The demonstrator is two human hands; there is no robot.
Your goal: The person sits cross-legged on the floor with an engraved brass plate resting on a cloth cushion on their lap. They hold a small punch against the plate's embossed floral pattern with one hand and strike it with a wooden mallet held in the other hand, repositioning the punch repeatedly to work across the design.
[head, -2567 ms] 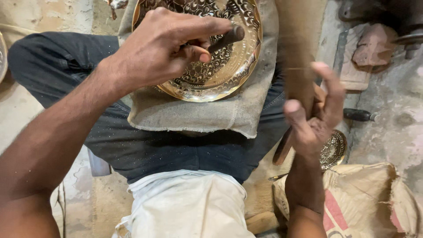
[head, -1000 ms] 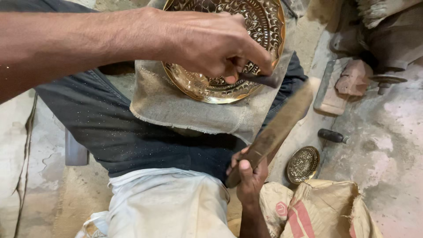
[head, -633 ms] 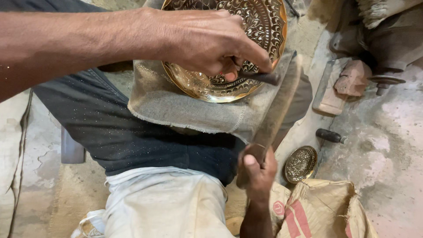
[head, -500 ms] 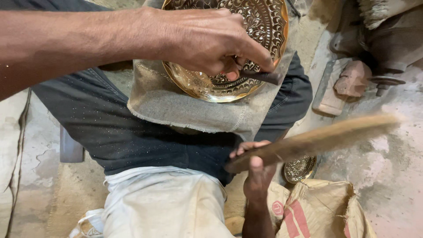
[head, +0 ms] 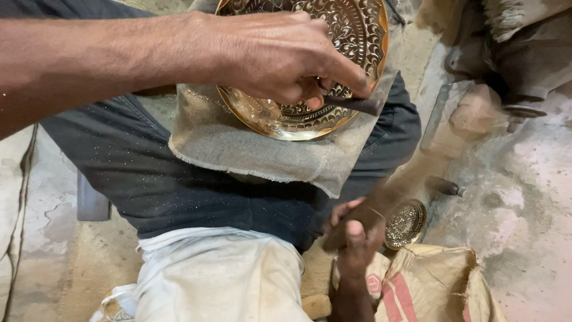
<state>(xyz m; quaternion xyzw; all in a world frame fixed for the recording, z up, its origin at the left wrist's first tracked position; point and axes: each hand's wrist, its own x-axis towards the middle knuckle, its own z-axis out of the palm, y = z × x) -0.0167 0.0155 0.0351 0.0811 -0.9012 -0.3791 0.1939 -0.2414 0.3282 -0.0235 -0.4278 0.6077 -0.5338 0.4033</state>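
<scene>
- The left hand (head: pixel 280 56) rests on the shiny brass plate (head: pixel 357 36). Its fingers are pinched together on a thin dark metal tool (head: pixel 357 105).
- The tip of the tool touches the bottom right edge of the plate, where the curly pattern is cut. The pinch looks tight, likely so the tip does not slide.
- The plate lies on a grey cloth (head: pixel 250 152). The cloth is spread over the person's lap, on the dark trousers (head: pixel 179 191). It looks like a soft pad that keeps the plate from slipping.
- The right hand (head: pixel 357 229) is low, near the right knee. It is closed around a wooden stick (head: pixel 411 179). The stick is blurry, so it is moving fast.
- A small round brass disc (head: pixel 405 223) lies on the floor just beside that hand.
- A brown sack (head: pixel 435 286) sits in the bottom right corner of the floor.
</scene>
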